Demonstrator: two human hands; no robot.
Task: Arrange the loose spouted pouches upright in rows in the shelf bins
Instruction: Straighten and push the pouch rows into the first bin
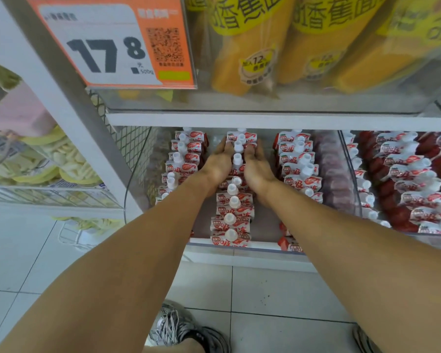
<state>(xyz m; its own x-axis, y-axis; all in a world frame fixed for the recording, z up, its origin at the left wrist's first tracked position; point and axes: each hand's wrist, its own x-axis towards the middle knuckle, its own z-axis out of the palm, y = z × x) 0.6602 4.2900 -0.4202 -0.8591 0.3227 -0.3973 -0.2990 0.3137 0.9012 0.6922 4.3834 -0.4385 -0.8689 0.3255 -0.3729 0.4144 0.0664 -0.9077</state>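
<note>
Red-and-white spouted pouches with white caps stand upright in rows inside a clear shelf bin (242, 247). The middle row (233, 215) runs from the bin's front to its back. My left hand (218, 163) lies against the left side of that row and my right hand (256, 165) against its right side, both far back, fingers fairly straight and pressing the pouches between them. Another row (182, 159) stands at the left of the bin and a third (299, 164) at the right.
A clear divider (348, 169) separates a neighbouring bin (405, 179) packed with the same pouches, lying tilted. Above is a shelf of yellow packages (242, 52) and an orange price tag (112, 42). A wire rack (36, 159) stands at left. Tiled floor and my shoes are below.
</note>
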